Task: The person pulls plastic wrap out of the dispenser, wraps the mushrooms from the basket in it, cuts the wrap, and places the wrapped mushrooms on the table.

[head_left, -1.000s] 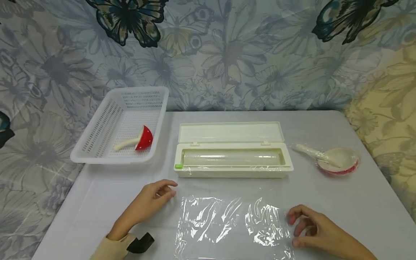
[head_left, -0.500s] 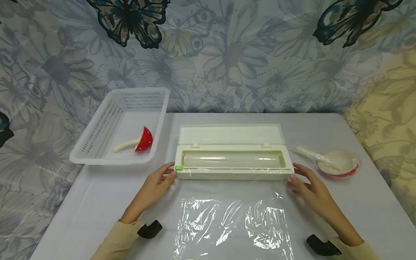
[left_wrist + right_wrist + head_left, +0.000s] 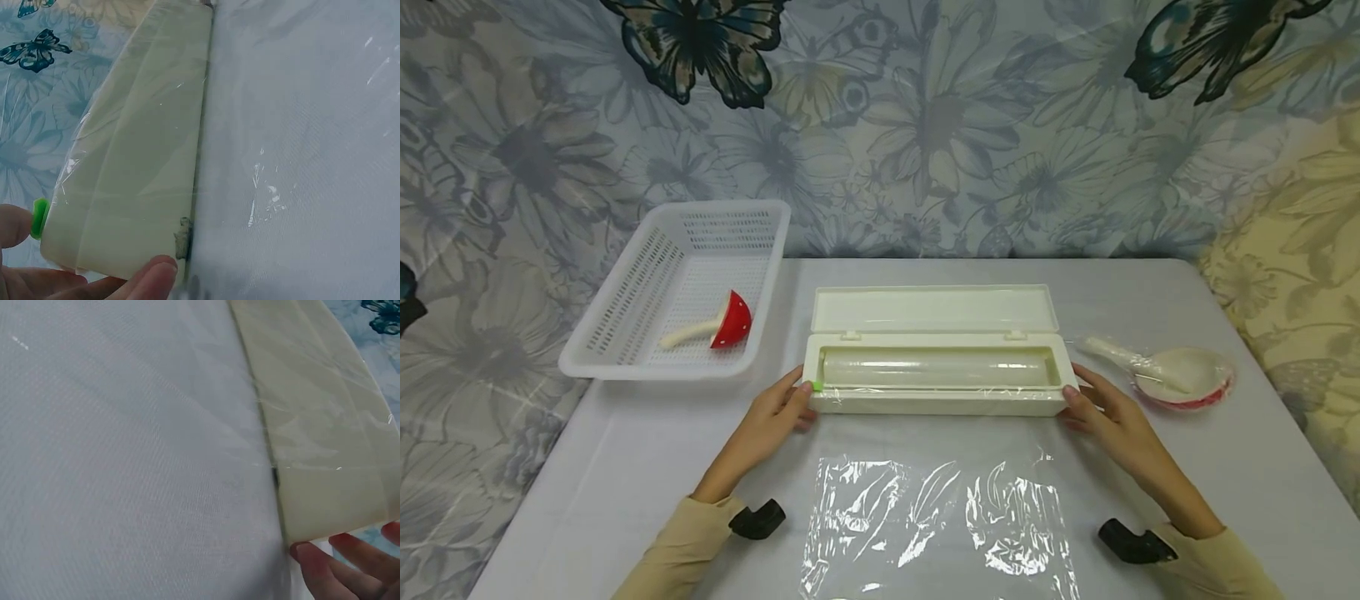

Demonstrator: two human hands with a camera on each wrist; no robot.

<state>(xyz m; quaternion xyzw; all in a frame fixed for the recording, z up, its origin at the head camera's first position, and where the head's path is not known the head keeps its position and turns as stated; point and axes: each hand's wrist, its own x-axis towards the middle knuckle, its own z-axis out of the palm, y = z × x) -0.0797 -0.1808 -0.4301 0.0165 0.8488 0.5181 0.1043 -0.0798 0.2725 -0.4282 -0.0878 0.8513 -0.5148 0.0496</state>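
A cream cling film dispenser [image 3: 940,404] with its lid raised stands in mid-table, a clear roll inside. My left hand [image 3: 772,421] grips its left end; the thumb lies by the green slide cutter [image 3: 40,219], with fingertips under the end in the left wrist view. At the right end my right hand [image 3: 1108,417] holds the dispenser, its fingertips against the end face in the right wrist view. Film is drawn over the dispenser's front. A sheet of clear cling film [image 3: 936,517] lies flat on the table in front, between the two forearms.
A white plastic basket [image 3: 673,367] at the back left holds a red ladle [image 3: 733,321] with white dots and a cream handle. Right of the dispenser lies another ladle [image 3: 1187,375], wrapped in clear film. A patterned curtain [image 3: 925,167] hangs behind the white table.
Both hands have moved forward from beside the film sheet to the dispenser's ends and now hold it. The dispenser, the sheet and both ladles stay where they were.
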